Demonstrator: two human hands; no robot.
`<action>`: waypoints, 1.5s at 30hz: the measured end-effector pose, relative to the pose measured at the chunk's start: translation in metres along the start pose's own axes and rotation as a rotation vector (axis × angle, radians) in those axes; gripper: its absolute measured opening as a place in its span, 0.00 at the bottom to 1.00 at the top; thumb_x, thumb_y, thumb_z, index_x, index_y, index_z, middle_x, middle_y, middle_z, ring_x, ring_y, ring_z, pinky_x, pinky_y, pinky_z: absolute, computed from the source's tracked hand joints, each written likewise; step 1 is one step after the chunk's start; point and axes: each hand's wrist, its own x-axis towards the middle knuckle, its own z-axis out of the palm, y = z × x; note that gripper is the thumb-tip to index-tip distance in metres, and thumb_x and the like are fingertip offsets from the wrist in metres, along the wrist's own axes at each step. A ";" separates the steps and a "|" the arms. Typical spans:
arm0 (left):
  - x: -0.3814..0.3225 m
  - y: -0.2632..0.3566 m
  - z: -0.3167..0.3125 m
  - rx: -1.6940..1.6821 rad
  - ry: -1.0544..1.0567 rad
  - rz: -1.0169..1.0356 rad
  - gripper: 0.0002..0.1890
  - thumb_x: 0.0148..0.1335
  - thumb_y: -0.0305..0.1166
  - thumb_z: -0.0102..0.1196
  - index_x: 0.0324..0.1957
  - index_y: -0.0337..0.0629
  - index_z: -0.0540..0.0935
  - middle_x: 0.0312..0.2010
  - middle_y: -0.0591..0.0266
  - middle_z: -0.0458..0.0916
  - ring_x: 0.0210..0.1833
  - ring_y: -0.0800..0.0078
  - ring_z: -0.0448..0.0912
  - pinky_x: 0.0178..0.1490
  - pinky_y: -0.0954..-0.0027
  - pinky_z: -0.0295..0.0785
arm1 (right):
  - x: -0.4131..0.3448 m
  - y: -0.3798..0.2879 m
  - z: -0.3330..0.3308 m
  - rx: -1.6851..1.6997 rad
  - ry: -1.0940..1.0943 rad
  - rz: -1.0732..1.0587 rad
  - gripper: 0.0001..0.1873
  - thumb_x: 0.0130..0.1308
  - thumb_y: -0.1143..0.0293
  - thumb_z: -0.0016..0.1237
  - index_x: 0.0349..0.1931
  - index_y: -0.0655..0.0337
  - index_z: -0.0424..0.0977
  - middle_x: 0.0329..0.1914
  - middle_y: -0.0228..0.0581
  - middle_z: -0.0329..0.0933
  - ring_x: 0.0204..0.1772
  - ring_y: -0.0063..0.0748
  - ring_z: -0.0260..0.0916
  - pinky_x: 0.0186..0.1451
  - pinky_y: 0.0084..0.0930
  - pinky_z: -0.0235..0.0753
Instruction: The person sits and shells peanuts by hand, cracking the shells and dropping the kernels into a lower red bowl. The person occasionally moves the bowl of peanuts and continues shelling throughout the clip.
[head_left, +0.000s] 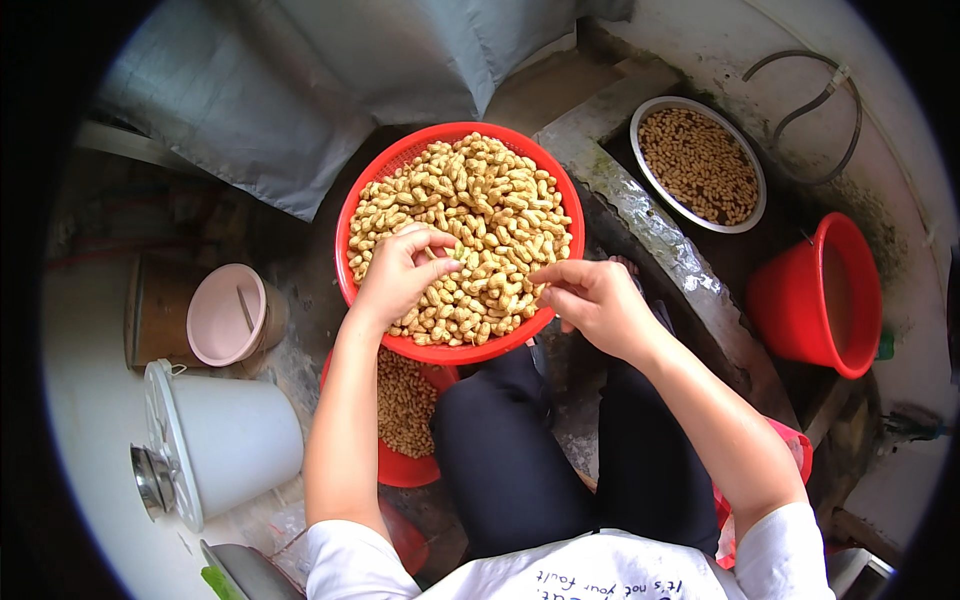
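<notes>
A round red plastic basket (571, 225) heaped with unshelled peanuts (480, 202) stands before me. Over its left part is my left hand (409, 266), holding a small greenish peanut (459, 251) at the fingertips of thumb and forefinger. My right hand (592, 300) is at the basket's lower right rim, thumb and forefinger nearly together; whether something small is between them cannot be told. Partly beneath the basket, by my left forearm, a red basin (409, 472) holds more peanuts, smaller and browner.
A metal basin (759, 202) of peanuts lies beyond a concrete ledge (660, 232). At right stands a red bucket (780, 300). On the left are a pink bucket (225, 315) and a lidded white bucket (240, 442). A grey sheet (300, 90) hangs at the top.
</notes>
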 end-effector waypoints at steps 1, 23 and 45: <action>-0.006 0.008 0.002 -0.035 -0.001 0.043 0.13 0.51 0.23 0.66 0.40 0.33 0.82 0.34 0.67 0.75 0.25 0.87 0.65 0.31 0.83 0.63 | 0.005 -0.003 0.004 0.082 -0.007 0.088 0.13 0.62 0.71 0.49 0.45 0.67 0.79 0.25 0.41 0.81 0.26 0.24 0.77 0.34 0.25 0.76; -0.032 0.095 0.036 0.602 0.229 0.304 0.30 0.54 0.28 0.64 0.61 0.42 0.73 0.65 0.52 0.64 0.68 0.55 0.63 0.68 0.60 0.60 | -0.282 0.004 -0.149 -0.231 0.722 0.041 0.05 0.60 0.74 0.53 0.30 0.67 0.74 0.20 0.27 0.70 0.27 0.12 0.64 0.29 0.14 0.66; 0.013 0.177 0.100 0.964 0.054 0.381 0.42 0.47 0.31 0.68 0.67 0.48 0.66 0.75 0.50 0.43 0.77 0.49 0.43 0.75 0.47 0.39 | -0.349 0.072 -0.236 -0.951 0.753 0.219 0.23 0.52 0.72 0.55 0.52 0.62 0.74 0.58 0.49 0.70 0.54 0.50 0.73 0.57 0.37 0.73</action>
